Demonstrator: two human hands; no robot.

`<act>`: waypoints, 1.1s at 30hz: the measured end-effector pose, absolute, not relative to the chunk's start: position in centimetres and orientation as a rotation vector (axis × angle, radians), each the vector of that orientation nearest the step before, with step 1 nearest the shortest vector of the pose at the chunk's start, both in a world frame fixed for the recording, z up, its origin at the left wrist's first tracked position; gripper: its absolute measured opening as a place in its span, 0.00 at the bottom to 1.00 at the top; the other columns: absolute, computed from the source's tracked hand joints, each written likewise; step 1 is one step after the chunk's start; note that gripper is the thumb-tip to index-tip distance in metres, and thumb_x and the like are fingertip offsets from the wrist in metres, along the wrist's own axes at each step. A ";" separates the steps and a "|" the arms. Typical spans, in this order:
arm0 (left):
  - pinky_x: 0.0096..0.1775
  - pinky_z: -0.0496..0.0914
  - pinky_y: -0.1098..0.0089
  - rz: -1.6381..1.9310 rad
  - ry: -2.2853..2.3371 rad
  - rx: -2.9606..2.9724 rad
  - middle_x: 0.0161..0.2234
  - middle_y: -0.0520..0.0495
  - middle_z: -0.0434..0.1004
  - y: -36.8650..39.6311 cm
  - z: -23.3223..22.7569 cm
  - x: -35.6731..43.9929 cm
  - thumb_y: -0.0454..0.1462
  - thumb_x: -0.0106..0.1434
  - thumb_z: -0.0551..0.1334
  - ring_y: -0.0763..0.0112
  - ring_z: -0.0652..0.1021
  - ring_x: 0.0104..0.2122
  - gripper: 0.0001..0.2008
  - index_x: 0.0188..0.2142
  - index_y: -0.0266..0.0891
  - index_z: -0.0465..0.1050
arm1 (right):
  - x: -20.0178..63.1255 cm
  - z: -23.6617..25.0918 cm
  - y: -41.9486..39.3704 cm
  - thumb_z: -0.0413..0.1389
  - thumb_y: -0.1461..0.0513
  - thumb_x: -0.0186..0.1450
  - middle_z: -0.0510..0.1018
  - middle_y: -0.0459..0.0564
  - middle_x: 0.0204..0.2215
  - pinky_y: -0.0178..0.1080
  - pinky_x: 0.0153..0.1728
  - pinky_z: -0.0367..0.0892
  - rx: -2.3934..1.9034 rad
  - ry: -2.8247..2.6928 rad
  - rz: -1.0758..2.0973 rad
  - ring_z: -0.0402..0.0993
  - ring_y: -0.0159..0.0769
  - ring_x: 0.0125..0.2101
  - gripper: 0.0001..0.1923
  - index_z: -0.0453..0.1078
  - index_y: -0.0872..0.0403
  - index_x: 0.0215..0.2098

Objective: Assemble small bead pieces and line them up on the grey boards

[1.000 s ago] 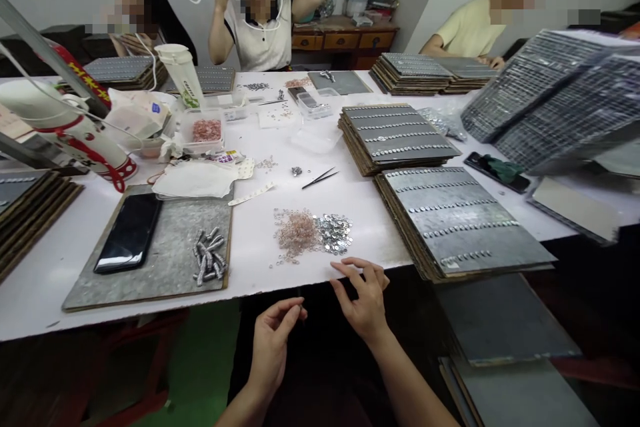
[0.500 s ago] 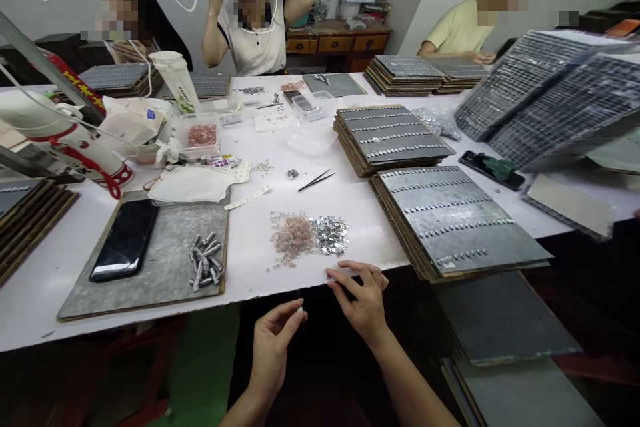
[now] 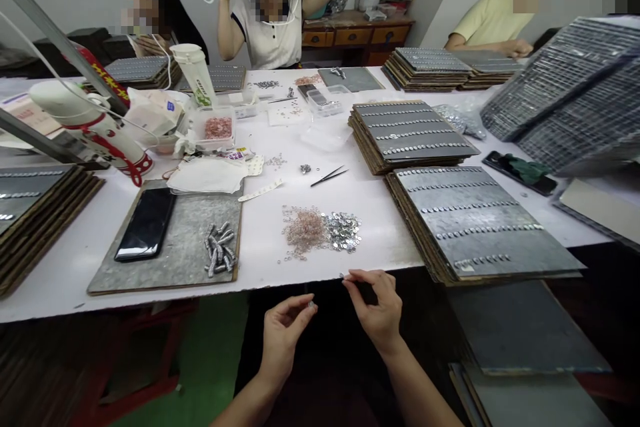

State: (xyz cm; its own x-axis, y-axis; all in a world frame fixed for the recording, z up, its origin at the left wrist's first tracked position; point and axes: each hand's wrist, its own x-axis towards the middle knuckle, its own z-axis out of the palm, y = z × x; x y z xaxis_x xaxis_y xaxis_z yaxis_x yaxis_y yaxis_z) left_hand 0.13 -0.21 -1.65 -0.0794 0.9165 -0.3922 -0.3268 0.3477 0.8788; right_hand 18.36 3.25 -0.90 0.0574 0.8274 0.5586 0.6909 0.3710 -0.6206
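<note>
My left hand (image 3: 285,333) is closed in a pinch below the table's front edge, with a small shiny disc (image 3: 311,304) between thumb and forefinger. At the edge itself, my right hand (image 3: 379,307) pinches a small silvery piece (image 3: 343,275), too tiny to make out fully. Just beyond the hands lie a pile of small pinkish clear rings (image 3: 305,230) and, touching it, a pile of silver metal discs (image 3: 343,232). Black tweezers (image 3: 329,176) rest farther back, beside a little metal cluster (image 3: 305,169).
To the right, stacked boards (image 3: 480,220) carry rows of discs; another stack (image 3: 410,130) stands behind. On the left, a grey board (image 3: 175,267) bears a phone (image 3: 146,223) and rolls of stacked metal pieces (image 3: 219,250). Several people sit across the table.
The view has turned slightly left, so things sit farther right in it. My right hand's fingers have drawn together into a pinch; my left hand keeps its pinch.
</note>
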 end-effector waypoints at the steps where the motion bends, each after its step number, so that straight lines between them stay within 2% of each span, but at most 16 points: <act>1: 0.39 0.73 0.74 1.150 1.235 0.650 0.32 0.47 0.84 -0.2 -1.6 0.1 0.40 0.51 0.73 0.69 0.80 0.34 0.12 0.36 0.41 0.82 | 18.0 -0.8 2.9 0.60 0.66 0.61 0.79 0.42 0.29 0.40 0.39 0.61 -1.349 -1.675 0.258 0.72 0.32 0.31 0.08 0.70 0.49 0.38; 7: 0.40 0.74 0.72 1.152 1.243 0.778 0.35 0.46 0.84 -0.4 -1.3 -0.2 0.40 0.55 0.70 0.66 0.81 0.36 0.10 0.37 0.42 0.82 | 15.3 0.1 1.4 0.59 0.64 0.62 0.74 0.43 0.25 0.36 0.32 0.65 -1.217 -1.672 0.890 0.70 0.30 0.27 0.04 0.69 0.51 0.29; 11: 0.41 0.75 0.70 1.160 1.255 0.857 0.36 0.45 0.84 -0.6 -1.0 -0.4 0.40 0.57 0.68 0.63 0.81 0.37 0.09 0.38 0.42 0.82 | 14.3 0.3 1.4 0.59 0.62 0.62 0.71 0.44 0.25 0.33 0.28 0.65 -1.224 -1.557 1.108 0.68 0.30 0.26 0.06 0.69 0.52 0.27; 24: 0.42 0.76 0.65 1.215 1.279 1.088 0.37 0.43 0.83 -1.1 -0.7 -0.5 0.39 0.61 0.65 0.60 0.81 0.37 0.08 0.38 0.42 0.82 | 14.0 0.0 1.8 0.60 0.59 0.59 0.71 0.44 0.23 0.33 0.25 0.64 -1.242 -1.505 1.083 0.67 0.29 0.25 0.08 0.68 0.53 0.26; 33: 0.42 0.76 0.66 1.229 1.301 1.173 0.36 0.44 0.84 -1.4 -0.7 -0.6 0.37 0.62 0.64 0.60 0.82 0.38 0.08 0.38 0.44 0.82 | 14.3 -0.3 1.8 0.62 0.60 0.58 0.71 0.43 0.23 0.33 0.26 0.64 -1.283 -1.536 1.027 0.66 0.28 0.24 0.08 0.68 0.53 0.25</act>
